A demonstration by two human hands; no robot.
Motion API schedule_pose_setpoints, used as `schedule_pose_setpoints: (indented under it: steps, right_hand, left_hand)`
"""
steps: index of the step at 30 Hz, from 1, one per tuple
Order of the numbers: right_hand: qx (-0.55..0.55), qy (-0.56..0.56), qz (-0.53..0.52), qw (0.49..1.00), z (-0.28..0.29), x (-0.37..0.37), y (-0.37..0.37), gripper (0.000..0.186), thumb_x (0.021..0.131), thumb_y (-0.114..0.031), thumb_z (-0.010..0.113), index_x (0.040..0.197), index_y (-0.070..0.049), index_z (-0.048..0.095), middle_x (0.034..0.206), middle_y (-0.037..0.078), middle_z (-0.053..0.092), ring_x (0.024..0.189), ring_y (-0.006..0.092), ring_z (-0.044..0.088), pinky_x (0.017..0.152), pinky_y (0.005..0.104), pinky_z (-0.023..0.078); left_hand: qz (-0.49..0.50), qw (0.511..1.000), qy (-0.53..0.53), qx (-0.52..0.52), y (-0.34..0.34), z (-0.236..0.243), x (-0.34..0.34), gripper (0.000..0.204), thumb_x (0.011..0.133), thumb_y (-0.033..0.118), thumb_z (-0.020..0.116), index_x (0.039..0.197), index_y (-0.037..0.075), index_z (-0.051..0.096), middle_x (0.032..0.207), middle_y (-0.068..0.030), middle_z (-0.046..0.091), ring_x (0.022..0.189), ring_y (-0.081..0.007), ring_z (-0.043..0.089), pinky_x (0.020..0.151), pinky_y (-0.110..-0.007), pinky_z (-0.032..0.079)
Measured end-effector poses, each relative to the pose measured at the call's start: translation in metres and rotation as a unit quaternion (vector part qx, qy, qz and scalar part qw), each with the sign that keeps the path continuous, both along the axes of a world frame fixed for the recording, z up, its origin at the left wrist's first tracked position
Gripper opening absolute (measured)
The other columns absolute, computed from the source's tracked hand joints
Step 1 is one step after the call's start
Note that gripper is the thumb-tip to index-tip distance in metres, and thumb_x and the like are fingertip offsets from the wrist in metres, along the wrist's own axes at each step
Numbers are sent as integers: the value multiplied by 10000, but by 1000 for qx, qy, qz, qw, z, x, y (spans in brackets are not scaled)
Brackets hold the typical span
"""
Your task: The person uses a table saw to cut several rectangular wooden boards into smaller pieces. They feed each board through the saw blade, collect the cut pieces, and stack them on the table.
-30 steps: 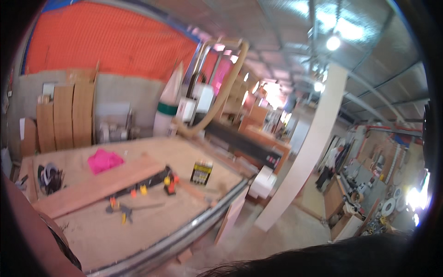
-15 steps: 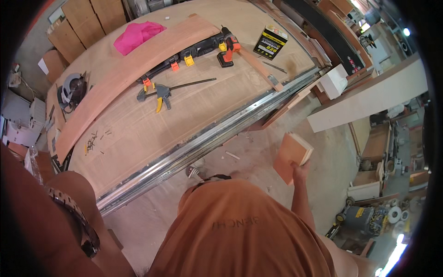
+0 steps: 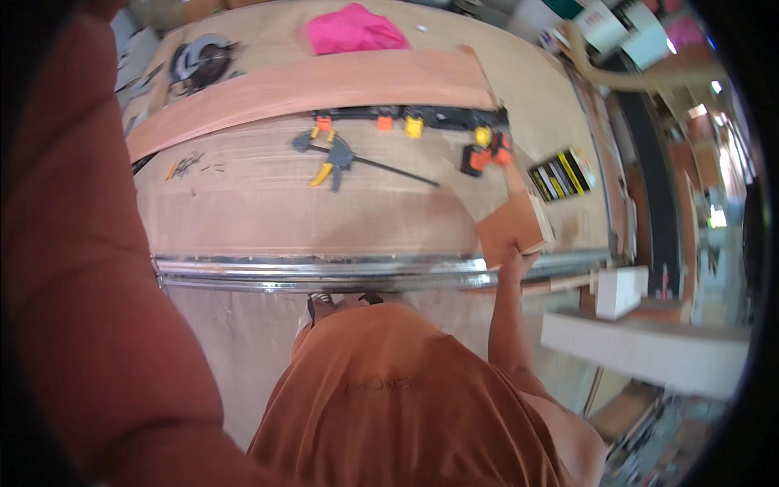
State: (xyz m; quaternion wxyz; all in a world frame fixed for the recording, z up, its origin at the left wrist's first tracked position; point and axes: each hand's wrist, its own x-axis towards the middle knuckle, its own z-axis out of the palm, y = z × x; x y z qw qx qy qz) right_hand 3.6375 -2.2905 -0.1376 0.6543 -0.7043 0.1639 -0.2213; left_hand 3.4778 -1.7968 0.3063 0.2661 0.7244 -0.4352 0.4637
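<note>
My right hand (image 3: pixel 517 262) grips a small stack of thin wooden boards (image 3: pixel 507 227) at the near right edge of the worktable (image 3: pixel 243 211). Beyond the boards lie a cordless drill (image 3: pixel 479 158) and an adhesive can (image 3: pixel 560 174). A bar clamp with yellow handle (image 3: pixel 333 162) lies mid-table, near a black strip with orange and yellow clips (image 3: pixel 438 118). A long plank (image 3: pixel 365 81) crosses the far part, with pink cloth (image 3: pixel 353 32) behind it. My raised left arm fills the left side; its hand is out of view.
A circular saw (image 3: pixel 203 61) and scattered screws (image 3: pixel 187 166) are on the left of the table. A metal rail (image 3: pixel 365 276) runs along the near edge. A pale column (image 3: pixel 641 341), a white box (image 3: pixel 618 288) and a hose (image 3: pixel 592 65) stand to the right.
The view has turned down and squared onto the table. The boards in my right hand have moved forward onto or over the table's edge, and my left arm has risen across the left side.
</note>
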Motion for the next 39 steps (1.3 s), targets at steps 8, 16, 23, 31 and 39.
schedule_pose_setpoints:
  steps: [8,16,23,31,39]
  right_hand:
    - [-81,-28,-34,996,-49,166,4,746,769,-28,834,1344,75,370,1306,227,551,1177,314,579,1008,430,492]
    - [-41,-3,25,999,-47,177,-20,724,792,-28,828,1342,61,365,1303,244,553,1148,308,602,951,408,523]
    - [-130,85,3,988,-96,132,-44,1004,776,-53,844,1500,66,159,1430,275,434,1327,374,465,1131,433,367]
    - [-121,8,105,987,-76,141,-47,892,800,41,765,1460,29,165,1429,275,429,1340,366,468,1092,412,415]
    - [-93,34,91,991,-86,153,-48,901,757,93,749,1471,13,205,1451,253,401,1333,333,470,1089,400,416]
  left_hand:
    - [299,913,230,-156,21,-46,-20,710,931,386,718,1448,-18,447,1436,-198,546,1327,-319,526,1131,-432,388]
    - [529,426,685,-266,-32,-364,-213,372,982,250,640,1249,-9,633,1161,-235,691,1139,-330,652,973,-395,513]
    - [365,203,888,-194,-166,-487,-299,374,1019,300,549,1230,6,645,1212,-230,661,1179,-377,610,1033,-450,476]
    - [377,247,858,-249,-154,-485,-240,391,1020,309,545,1249,6,637,1234,-223,656,1195,-364,603,1040,-447,468]
    - [367,271,860,-231,-139,-481,-207,407,1021,318,541,1268,6,630,1257,-216,652,1211,-351,597,1048,-444,460]
